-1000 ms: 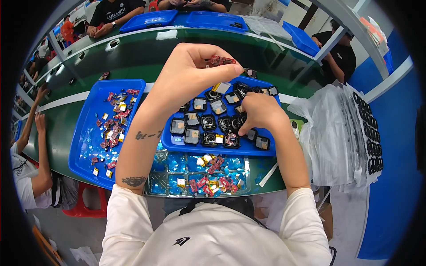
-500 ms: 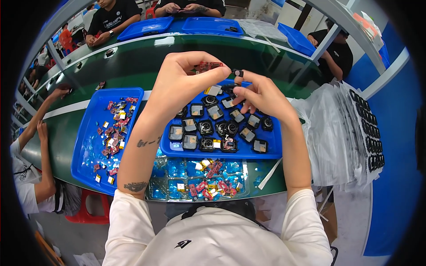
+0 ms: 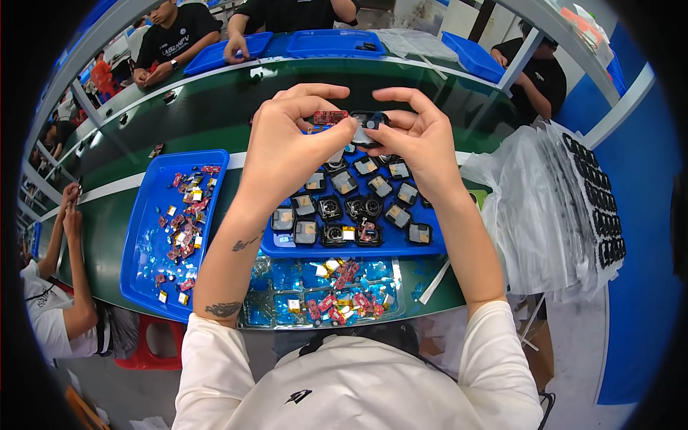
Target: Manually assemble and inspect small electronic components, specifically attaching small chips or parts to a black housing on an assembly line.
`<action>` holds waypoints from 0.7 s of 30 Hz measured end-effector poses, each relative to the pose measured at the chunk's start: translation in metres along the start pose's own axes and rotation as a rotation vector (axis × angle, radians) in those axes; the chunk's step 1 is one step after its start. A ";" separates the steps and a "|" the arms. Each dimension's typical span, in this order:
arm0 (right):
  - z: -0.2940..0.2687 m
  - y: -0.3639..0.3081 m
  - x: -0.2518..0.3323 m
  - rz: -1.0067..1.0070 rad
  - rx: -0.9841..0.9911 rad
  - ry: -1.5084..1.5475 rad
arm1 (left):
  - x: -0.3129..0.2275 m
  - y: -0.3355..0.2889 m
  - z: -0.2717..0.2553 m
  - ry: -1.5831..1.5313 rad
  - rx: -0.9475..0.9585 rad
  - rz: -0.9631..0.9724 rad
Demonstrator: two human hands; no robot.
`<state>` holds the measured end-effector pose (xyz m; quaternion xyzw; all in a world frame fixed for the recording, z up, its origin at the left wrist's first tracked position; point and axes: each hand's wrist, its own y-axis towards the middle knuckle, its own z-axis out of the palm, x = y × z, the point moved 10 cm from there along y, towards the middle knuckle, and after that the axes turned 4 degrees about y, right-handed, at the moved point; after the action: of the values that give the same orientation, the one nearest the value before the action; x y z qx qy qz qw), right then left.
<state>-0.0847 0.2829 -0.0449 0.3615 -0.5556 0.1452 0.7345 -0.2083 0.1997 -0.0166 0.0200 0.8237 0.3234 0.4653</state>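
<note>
Both hands are raised over a blue tray (image 3: 337,251) filled with black square watch cases, some showing round faces and others grey backs. In my left hand (image 3: 287,136) is a small red circuit board (image 3: 331,117), pinched at the thumb and fingers. My right hand (image 3: 424,143) grips a black watch case (image 3: 367,135) with a grey inside, its thumb on the near edge. The left thumb tip meets the case close to a small dark piece, whose kind I cannot make out. Fingers partly hide where board and case come together.
To the left a blue tray (image 3: 136,236) holds red boards with batteries. A clear compartment tray (image 3: 276,319) with similar parts lies nearest me. Plastic sheeting (image 3: 527,208) and black cases (image 3: 598,193) stand at right. Co-workers sit along the green conveyor belt (image 3: 208,118).
My right hand has picked up a watch case from the tray and brought it up beside my left hand. The left hand keeps the red board.
</note>
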 end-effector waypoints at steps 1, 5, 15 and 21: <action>0.002 -0.001 0.001 0.004 -0.001 0.013 | -0.005 0.000 -0.001 0.084 -0.034 0.063; 0.004 -0.003 0.000 -0.052 0.027 -0.065 | -0.007 -0.001 -0.002 0.114 -0.078 0.073; 0.004 -0.002 -0.009 0.096 0.014 0.196 | -0.005 -0.002 -0.001 0.175 -0.095 0.045; 0.009 -0.005 0.003 -0.096 0.055 -0.086 | -0.008 -0.002 -0.002 0.243 -0.105 0.064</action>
<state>-0.0869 0.2721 -0.0426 0.4136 -0.5647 0.1091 0.7058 -0.2052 0.1943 -0.0112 -0.0173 0.8550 0.3806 0.3519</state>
